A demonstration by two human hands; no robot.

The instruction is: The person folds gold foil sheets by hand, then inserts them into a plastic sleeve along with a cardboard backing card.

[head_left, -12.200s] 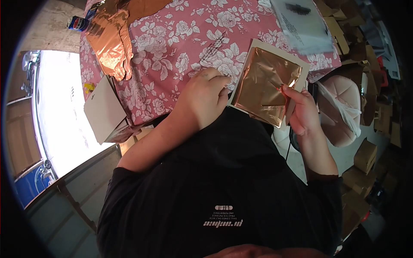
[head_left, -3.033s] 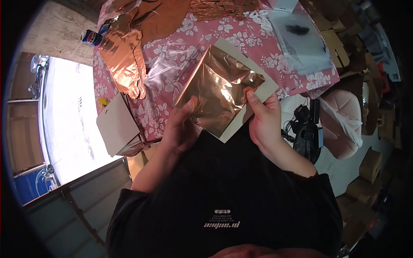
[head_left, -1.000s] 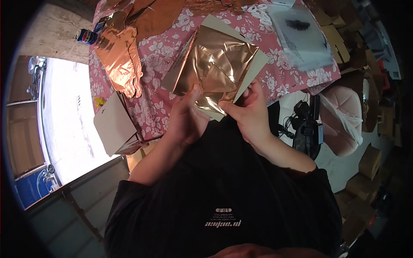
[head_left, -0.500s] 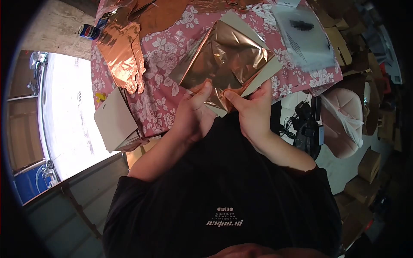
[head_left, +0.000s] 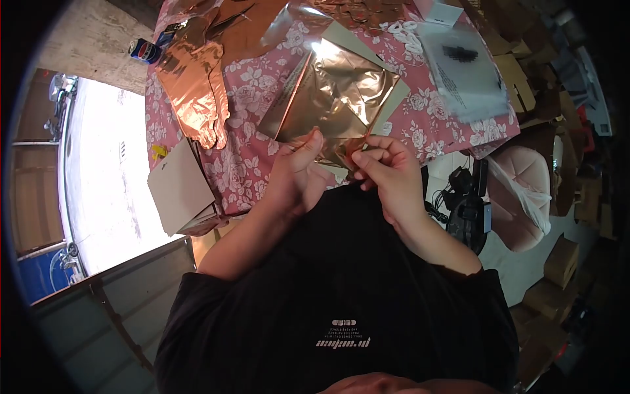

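L hand & R hand both pinch near corner of foil on card, held tilted above tablecloth, w/ foil scraps well off to left.

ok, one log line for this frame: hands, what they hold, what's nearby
left hand: pinches foil sheet | right hand: pinches foil's near edge | card backing: behind foil | floral tablecloth: underneath
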